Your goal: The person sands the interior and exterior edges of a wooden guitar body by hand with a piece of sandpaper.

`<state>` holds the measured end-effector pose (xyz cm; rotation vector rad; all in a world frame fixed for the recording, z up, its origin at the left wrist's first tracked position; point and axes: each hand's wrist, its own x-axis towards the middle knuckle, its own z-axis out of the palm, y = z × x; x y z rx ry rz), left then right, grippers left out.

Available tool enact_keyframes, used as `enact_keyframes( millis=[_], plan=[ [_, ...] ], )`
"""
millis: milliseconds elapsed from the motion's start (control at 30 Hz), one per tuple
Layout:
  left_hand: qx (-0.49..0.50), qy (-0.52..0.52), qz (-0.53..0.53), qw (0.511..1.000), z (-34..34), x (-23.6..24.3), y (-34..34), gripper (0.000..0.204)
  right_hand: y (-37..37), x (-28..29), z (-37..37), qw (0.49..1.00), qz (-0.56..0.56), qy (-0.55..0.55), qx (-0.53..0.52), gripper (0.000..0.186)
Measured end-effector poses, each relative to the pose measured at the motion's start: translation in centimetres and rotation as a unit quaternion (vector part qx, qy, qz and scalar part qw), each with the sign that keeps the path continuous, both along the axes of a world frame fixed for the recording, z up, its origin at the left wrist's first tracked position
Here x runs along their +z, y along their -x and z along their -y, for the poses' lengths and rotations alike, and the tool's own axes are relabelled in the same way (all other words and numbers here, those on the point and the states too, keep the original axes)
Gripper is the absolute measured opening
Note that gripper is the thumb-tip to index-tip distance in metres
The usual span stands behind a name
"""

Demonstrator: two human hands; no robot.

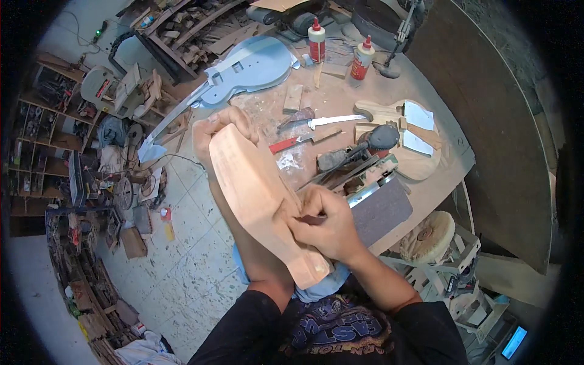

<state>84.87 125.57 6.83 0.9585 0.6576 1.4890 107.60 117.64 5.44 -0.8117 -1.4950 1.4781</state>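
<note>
A long, pale carved wooden piece (249,176) with angled faces and a narrower near end lies slanted in front of me. Its near end comes close to my shirt. My left hand (224,126) is wrapped round the far end, and the left forearm passes beneath the wood. Against the right side, at a notch near the middle, press the curled fingers of my right hand (328,222). Whatever those fingers pinch, if anything, is hidden.
The dusty workbench (450,161) bears a light-blue guitar (255,67), glue bottles (316,42), a red-handled tool (292,143), a long blade (334,120), a belt sander (380,210) and an unpainted guitar body (420,164). A round buffing pad (429,237) sits at right.
</note>
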Motion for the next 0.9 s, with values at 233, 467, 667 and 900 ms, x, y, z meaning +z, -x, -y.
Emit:
enact_keyframes(
  millis=[233,467,667,900],
  plan=[
    [-0.146,-0.049,0.003,0.988,-0.5,-1.0,2.4,0.051,0.2,0.1,-0.5,1.000,-0.017,0.024,-0.005,0.033],
    [-0.068,-0.030,-0.015,0.997,0.1,0.3,1.2,0.050,-0.1,2.9,-2.3,0.959,-0.105,0.048,-0.260,0.024],
    [-0.034,-0.025,-0.006,0.999,0.0,0.3,0.2,0.051,-2.3,1.0,-0.3,0.973,-0.154,0.023,-0.172,0.023],
    [-0.042,-0.043,-0.024,0.998,-0.3,-0.6,0.8,0.050,-1.1,1.4,-0.3,0.994,-0.045,0.091,-0.035,0.050]
  ],
)
